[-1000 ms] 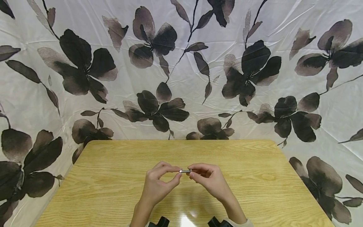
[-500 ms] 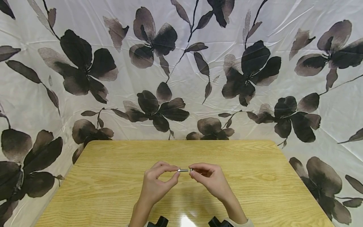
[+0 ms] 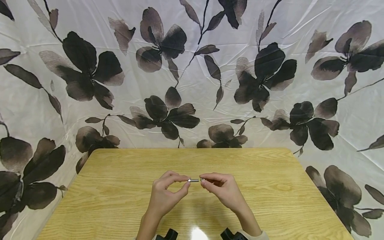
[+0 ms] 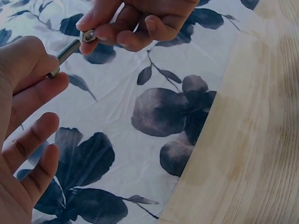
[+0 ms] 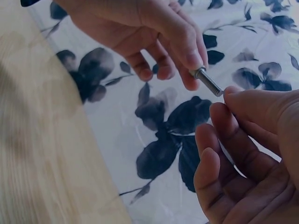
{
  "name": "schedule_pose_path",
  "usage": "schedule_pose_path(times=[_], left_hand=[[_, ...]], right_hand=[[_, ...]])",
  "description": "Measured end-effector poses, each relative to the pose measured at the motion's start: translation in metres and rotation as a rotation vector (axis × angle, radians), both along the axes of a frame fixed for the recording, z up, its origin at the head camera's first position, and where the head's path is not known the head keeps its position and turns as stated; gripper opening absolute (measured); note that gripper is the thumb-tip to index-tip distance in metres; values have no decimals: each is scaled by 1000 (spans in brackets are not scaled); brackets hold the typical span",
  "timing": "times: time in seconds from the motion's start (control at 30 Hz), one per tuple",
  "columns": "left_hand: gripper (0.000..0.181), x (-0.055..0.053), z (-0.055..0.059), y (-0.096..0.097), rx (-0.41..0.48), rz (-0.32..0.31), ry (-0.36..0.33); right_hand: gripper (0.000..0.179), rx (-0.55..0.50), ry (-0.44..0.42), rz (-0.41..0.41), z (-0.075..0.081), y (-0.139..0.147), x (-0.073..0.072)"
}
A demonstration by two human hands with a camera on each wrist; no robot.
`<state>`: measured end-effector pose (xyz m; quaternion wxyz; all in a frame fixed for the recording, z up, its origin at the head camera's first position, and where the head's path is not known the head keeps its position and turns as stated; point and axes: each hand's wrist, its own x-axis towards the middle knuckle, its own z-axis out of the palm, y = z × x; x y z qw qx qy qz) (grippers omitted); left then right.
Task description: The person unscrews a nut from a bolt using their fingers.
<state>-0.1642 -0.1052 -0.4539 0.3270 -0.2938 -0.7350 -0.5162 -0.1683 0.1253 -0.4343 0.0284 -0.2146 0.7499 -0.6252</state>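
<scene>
Thumb and index finger of my left hand (image 3: 168,191) pinch a silver bolt (image 3: 194,180) by its head, its threaded shank pointing right. Opposite, my right hand (image 3: 221,187) holds a small metal nut (image 3: 202,179) between thumb and fingertips. A narrow gap separates the bolt's free end from the nut. In the left wrist view the threads of the bolt (image 4: 69,51) and the hole of the nut (image 4: 87,36) show. From the right wrist the bolt (image 5: 210,83) is visible, while the nut is hidden by the fingers.
Both hands are above a light wooden table (image 3: 120,213). Behind and beside it hangs a white cloth (image 3: 210,90) with dark flowers. Black devices (image 3: 169,234) are at both wrists along the lower edge of the head view.
One second ago the bolt's end met the nut. My left hand has since drawn the bolt slightly left, leaving a gap. The nut has turned a little in my right fingertips.
</scene>
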Motion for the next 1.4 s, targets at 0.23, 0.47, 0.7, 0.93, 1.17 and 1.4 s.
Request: schedule_pose_path(times=[0.23,0.47,0.7,0.93,1.17,1.4], left_hand=[[26,-2,-3,-1,0,-3,-20],[25,-4,-7,-2,-10,15,-65],[23,-8,-12,-1,2,17,-56],[26,-16,-30,0,15,16,-80],[26,-18,-49,-1,1,31,-172],[18,-20,-65,-2,8,1,-299]], right_hand=[[24,18,-12,-5,-1,1,-3],[28,55,-47,-28,-5,2,-8],[28,70,-70,-37,-13,4,-15],[23,53,-95,-18,-26,4,-21],[31,74,-131,-8,-49,5,-30],[27,71,-199,-36,-71,3,-35]])
